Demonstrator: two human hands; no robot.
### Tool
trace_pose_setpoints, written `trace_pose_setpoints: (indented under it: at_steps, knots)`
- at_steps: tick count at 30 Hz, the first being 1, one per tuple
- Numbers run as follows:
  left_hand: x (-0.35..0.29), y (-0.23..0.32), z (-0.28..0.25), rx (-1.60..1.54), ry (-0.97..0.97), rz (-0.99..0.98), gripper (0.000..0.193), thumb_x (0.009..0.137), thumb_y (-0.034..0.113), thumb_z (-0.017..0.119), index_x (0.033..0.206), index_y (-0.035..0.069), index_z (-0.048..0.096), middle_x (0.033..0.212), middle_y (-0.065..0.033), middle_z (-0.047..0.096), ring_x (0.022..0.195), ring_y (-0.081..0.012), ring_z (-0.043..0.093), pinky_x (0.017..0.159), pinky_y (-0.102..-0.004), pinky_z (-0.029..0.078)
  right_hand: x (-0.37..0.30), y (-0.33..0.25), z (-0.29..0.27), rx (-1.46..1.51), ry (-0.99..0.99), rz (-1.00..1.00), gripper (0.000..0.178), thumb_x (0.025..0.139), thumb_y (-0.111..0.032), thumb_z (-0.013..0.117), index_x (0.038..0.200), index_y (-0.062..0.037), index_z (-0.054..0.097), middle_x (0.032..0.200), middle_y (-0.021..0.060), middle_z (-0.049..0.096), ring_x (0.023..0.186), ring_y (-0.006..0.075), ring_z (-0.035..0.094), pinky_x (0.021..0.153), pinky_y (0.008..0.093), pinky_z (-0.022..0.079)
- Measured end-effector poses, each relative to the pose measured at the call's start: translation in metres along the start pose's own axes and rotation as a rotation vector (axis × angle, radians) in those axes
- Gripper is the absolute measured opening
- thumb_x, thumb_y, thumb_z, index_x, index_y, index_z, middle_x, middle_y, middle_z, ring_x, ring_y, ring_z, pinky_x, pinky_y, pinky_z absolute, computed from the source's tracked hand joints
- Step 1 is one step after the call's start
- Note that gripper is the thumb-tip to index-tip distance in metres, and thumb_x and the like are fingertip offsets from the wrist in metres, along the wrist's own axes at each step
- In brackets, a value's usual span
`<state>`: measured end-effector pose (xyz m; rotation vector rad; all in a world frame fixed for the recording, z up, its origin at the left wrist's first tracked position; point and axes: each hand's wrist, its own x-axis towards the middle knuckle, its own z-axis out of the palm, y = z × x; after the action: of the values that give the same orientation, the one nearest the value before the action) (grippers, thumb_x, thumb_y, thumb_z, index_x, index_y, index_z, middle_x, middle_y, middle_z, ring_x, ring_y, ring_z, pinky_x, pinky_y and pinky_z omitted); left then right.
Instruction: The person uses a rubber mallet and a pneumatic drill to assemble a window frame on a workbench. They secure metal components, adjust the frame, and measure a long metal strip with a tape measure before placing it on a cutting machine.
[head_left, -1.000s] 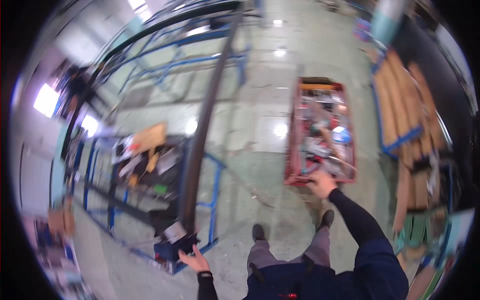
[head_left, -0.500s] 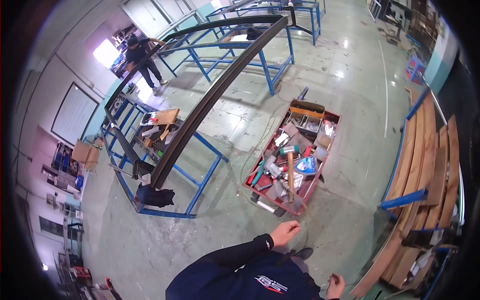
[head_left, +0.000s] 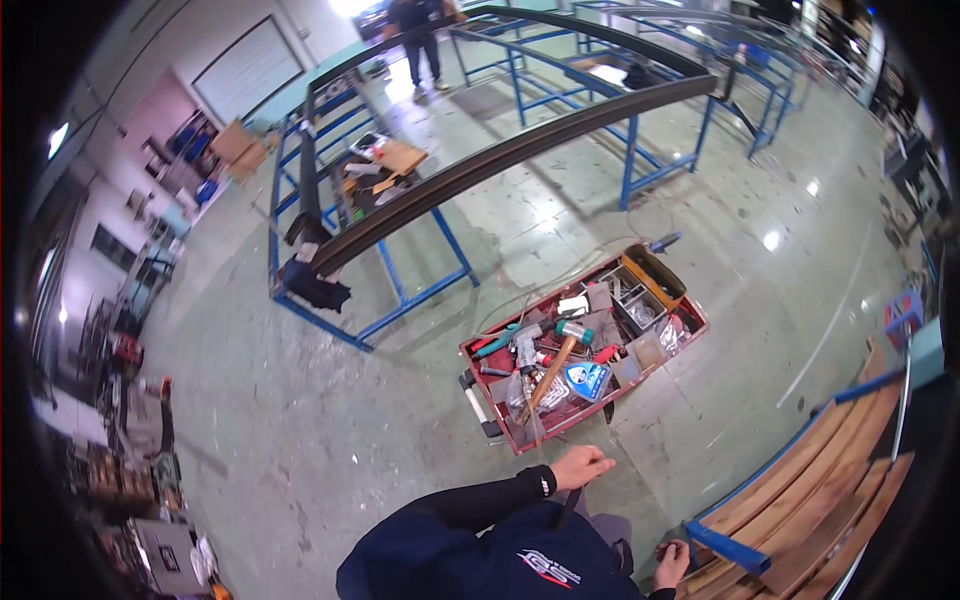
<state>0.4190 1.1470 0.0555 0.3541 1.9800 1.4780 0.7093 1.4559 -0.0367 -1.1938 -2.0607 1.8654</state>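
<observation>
My left hand (head_left: 582, 467) is in front of my body, just above the near edge of a red tool box (head_left: 497, 428) as I see it, touching nothing there. Its fingers are curled together and I see nothing in them. Low on the right, my right hand (head_left: 672, 563) hangs with bent fingers beside the rack of planks; a small dark patch shows at its fingertips, and I cannot make out what it is. In the tool box lie a mallet (head_left: 556, 368) with a wooden handle and green head, a blue-and-white packet (head_left: 587, 378), and several other tools.
A long dark frame (head_left: 500, 150) rests on blue metal stands (head_left: 455, 250), with a dark cloth (head_left: 315, 286) at its near corner. Wooden planks (head_left: 800, 480) lie on a blue rack at the right. Another person (head_left: 420, 45) stands behind the frame. Cluttered shelves line the left.
The view has turned to the right, so the frame, tool box and planks sit differently. My left hand stays in front of my body; my right hand now appears beside the plank rack.
</observation>
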Motion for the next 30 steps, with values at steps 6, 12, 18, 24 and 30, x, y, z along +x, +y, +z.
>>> trace_pose_setpoints:
  at_steps: [6, 12, 18, 24, 30]
  knots:
    - [-0.065, -0.015, -0.035, 0.093, 0.582, -0.086, 0.031, 0.092, 0.030, 0.066, 0.095, -0.001, 0.066, 0.079, -0.0112, 0.066, 0.072, -0.0192, 0.062, 0.068, -0.0344, 0.050, 0.065, -0.078, 0.020, -0.141, -0.385, 0.029, 0.016, 0.096, -0.005, 0.048, 0.105, 0.0035, 0.059, 0.081, 0.0135, 0.066, 0.070, 0.0194, 0.066, 0.064, 0.0310, 0.055]
    - [-0.200, -0.080, -0.003, 0.035, 1.075, -0.538, 0.038, 0.087, 0.033, 0.067, 0.094, -0.004, 0.067, 0.079, -0.0143, 0.070, 0.078, -0.0210, 0.068, 0.073, -0.0350, 0.053, 0.138, -0.151, 0.074, -0.182, -0.511, -0.154, 0.021, 0.095, -0.005, 0.047, 0.107, 0.0017, 0.062, 0.085, 0.0129, 0.067, 0.074, 0.0176, 0.066, 0.068, 0.0294, 0.054]
    - [-0.347, -0.223, 0.102, -0.293, 1.183, -0.749, 0.035, 0.086, 0.030, 0.065, 0.091, -0.004, 0.070, 0.073, -0.0125, 0.070, 0.070, -0.0189, 0.068, 0.068, -0.0338, 0.052, 0.070, -0.212, 0.199, -0.277, -0.774, -0.328, 0.021, 0.097, -0.009, 0.051, 0.110, 0.0017, 0.063, 0.088, 0.0094, 0.068, 0.077, 0.0161, 0.066, 0.072, 0.0298, 0.054]
    - [-0.492, -0.313, 0.163, -0.563, 1.335, -1.198, 0.028, 0.087, 0.026, 0.064, 0.087, -0.002, 0.066, 0.071, -0.0096, 0.067, 0.061, -0.0184, 0.064, 0.056, -0.0318, 0.050, -0.099, -0.195, 0.369, -0.324, -1.227, -0.404, 0.024, 0.097, -0.018, 0.056, 0.110, -0.0002, 0.066, 0.085, 0.0080, 0.071, 0.078, 0.0133, 0.066, 0.072, 0.0285, 0.053]
    - [-0.639, -0.373, 0.077, -1.007, 1.689, -0.999, 0.030, 0.089, 0.026, 0.063, 0.098, -0.003, 0.063, 0.074, -0.0080, 0.066, 0.059, -0.0171, 0.063, 0.054, -0.0310, 0.049, -0.298, -0.154, 0.525, -0.572, -1.436, -0.399, 0.033, 0.095, -0.030, 0.061, 0.114, -0.0033, 0.065, 0.092, 0.0099, 0.072, 0.081, 0.0185, 0.067, 0.076, 0.0330, 0.053]
